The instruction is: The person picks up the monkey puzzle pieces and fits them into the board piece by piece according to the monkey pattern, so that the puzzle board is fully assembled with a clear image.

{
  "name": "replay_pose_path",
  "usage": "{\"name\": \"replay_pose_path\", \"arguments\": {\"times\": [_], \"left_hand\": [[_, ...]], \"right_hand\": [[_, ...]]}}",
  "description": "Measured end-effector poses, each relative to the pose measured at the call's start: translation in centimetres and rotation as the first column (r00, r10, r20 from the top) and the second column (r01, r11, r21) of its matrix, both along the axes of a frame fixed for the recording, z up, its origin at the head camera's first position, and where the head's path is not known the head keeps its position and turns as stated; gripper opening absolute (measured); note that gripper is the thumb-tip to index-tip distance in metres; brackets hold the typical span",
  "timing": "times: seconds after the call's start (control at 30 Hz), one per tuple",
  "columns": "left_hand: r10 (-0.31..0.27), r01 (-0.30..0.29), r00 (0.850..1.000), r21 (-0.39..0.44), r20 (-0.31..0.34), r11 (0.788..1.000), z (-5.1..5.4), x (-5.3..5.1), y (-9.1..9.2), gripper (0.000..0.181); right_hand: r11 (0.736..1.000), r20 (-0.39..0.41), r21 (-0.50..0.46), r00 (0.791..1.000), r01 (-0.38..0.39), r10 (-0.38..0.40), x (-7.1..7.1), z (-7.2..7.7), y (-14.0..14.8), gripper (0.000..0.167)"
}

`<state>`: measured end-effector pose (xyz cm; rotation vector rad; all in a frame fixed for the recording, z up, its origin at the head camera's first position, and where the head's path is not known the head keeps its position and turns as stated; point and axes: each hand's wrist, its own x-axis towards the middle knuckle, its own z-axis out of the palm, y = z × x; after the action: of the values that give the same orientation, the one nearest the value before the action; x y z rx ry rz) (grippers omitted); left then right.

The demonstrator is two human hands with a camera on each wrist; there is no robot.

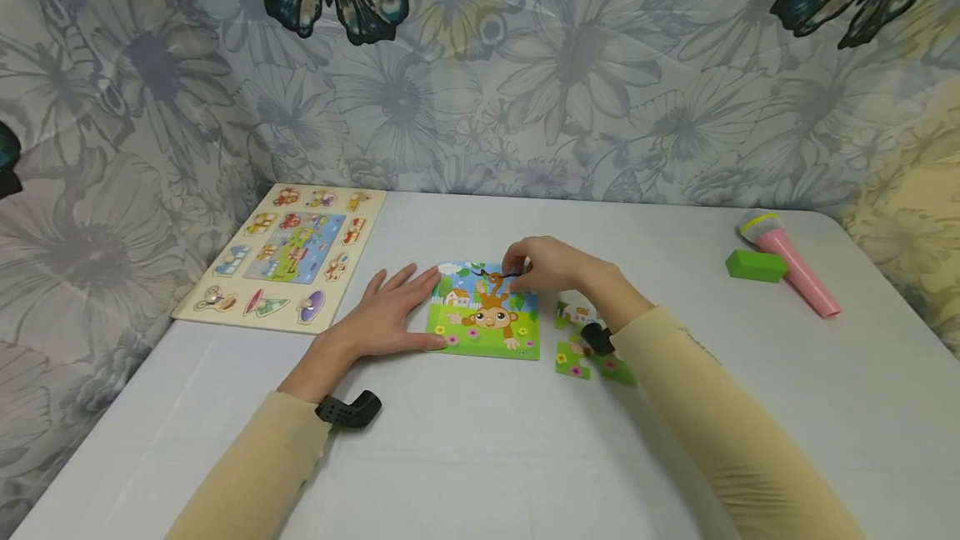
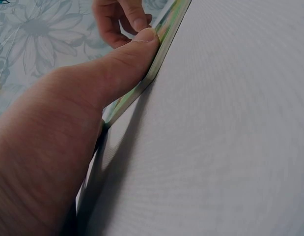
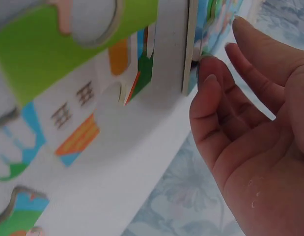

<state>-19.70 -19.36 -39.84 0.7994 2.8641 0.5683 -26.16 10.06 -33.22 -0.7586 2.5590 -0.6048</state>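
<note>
A square puzzle board (image 1: 487, 336) with a monkey on a green meadow lies in the middle of the table. My left hand (image 1: 390, 315) rests along its left side with fingers spread. In the left wrist view the thumb (image 2: 134, 51) presses the board's near edge. Over the far right corner, my right hand (image 1: 553, 263) has curled fingers and pinches a puzzle piece (image 3: 197, 56), mostly hidden behind the fingertips. Loose puzzle pieces (image 1: 573, 360) lie right of the board, partly under my right wrist; the right wrist view shows one piece with a house (image 3: 73, 113).
A large wooden puzzle board (image 1: 296, 248) with vehicles and toys lies at the back left. At the right are a pink toy microphone (image 1: 798, 269) and a green block (image 1: 753, 266), close together. A flowered cloth (image 1: 465, 107) hangs behind the white table (image 1: 450, 457).
</note>
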Motion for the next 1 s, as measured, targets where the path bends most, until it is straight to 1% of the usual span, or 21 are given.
{"name": "replay_pose_path", "arguments": {"times": [0.17,0.3,0.37,0.47,0.6,0.8,1.0], "left_hand": [[-0.005,0.005,1.0,0.002,-0.007,1.0,0.0,0.1,-0.1,0.107],[-0.012,0.012,1.0,0.007,-0.013,1.0,0.0,0.1,0.0,0.108],[-0.013,0.013,1.0,0.007,-0.018,1.0,0.0,0.1,0.0,0.107],[-0.013,0.013,1.0,0.004,-0.019,1.0,0.0,0.1,0.0,0.107],[-0.01,0.01,1.0,-0.004,-0.014,1.0,0.0,0.0,0.1,0.107],[-0.009,0.009,1.0,-0.002,-0.01,1.0,0.1,0.0,0.1,0.107],[-0.006,0.006,1.0,-0.01,-0.009,1.0,0.2,0.1,0.1,0.106]], "right_hand": [[0.998,0.021,-0.064,1.0,0.009,-0.008,0.1,0.3,1.2,0.031],[0.994,0.008,-0.111,1.0,-0.006,0.007,0.6,0.5,2.6,0.034],[0.993,-0.002,-0.118,1.0,-0.013,0.013,0.8,0.6,3.3,0.035],[0.994,-0.005,-0.107,1.0,-0.015,0.015,1.3,0.8,4.2,0.035],[0.998,0.002,-0.058,1.0,-0.011,0.011,2.1,0.8,5.4,0.034],[1.0,0.028,-0.007,0.999,0.018,-0.018,3.3,0.5,7.0,0.033],[1.0,-0.007,0.021,1.0,0.014,-0.014,4.2,0.4,8.2,0.034]]}}
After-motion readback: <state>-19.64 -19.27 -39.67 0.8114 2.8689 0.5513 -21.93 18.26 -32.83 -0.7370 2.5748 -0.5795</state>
